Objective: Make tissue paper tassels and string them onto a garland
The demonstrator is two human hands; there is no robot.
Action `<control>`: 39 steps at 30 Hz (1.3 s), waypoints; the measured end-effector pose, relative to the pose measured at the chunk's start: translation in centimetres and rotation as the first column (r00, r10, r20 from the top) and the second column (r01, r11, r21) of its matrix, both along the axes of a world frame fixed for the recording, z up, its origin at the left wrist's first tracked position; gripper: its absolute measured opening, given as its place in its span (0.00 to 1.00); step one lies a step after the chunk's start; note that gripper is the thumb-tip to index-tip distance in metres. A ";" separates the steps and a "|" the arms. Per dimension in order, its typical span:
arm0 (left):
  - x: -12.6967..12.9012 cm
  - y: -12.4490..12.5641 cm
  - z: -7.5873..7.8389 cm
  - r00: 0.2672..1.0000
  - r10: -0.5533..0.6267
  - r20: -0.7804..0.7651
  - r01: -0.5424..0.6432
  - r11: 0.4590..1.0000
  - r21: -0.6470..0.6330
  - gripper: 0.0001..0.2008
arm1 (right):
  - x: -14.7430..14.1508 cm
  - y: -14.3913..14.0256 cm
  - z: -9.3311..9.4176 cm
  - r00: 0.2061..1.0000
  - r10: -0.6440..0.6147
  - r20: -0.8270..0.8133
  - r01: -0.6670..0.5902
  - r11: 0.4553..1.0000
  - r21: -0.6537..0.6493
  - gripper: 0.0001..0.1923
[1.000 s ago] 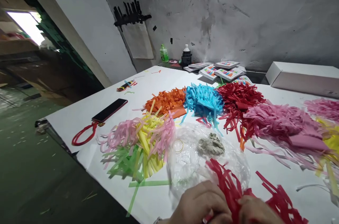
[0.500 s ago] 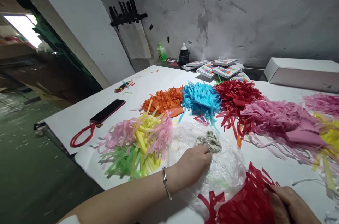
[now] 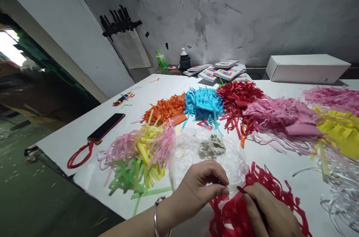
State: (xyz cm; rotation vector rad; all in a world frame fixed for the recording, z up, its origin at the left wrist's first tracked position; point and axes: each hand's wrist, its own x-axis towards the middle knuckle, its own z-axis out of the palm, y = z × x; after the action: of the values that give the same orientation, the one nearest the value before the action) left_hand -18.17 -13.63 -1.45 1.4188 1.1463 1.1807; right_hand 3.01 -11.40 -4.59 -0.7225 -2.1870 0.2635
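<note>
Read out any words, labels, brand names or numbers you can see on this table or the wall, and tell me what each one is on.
No text here can be read.
white box: a small dark mark on its front, too small to read.
booklets: coloured patterns on the covers, any print too small to read.
green bottle: label blurred.
dark bottle: no legible label.
phone: screen dark, nothing shown.

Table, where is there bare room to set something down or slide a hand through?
Bare white table runs along the left, between the phone and the orange fringe pile. Another patch lies near the white box. The middle is crowded: blue, red and pink piles touch, and the plastic bag fills the space before both hands.
</note>
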 end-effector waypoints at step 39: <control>1.7 -2.5 -0.7 0.996 0.058 -0.063 -0.057 0.998 0.018 0.11 | -0.4 -0.7 0.7 0.981 0.193 0.030 -0.177 0.945 -0.276 0.08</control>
State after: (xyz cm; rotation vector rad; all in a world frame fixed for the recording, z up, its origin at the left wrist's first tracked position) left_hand -16.42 -16.09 -2.15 1.4534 1.2316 1.1944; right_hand 2.62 -12.09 -3.91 -0.6785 -2.3013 0.6591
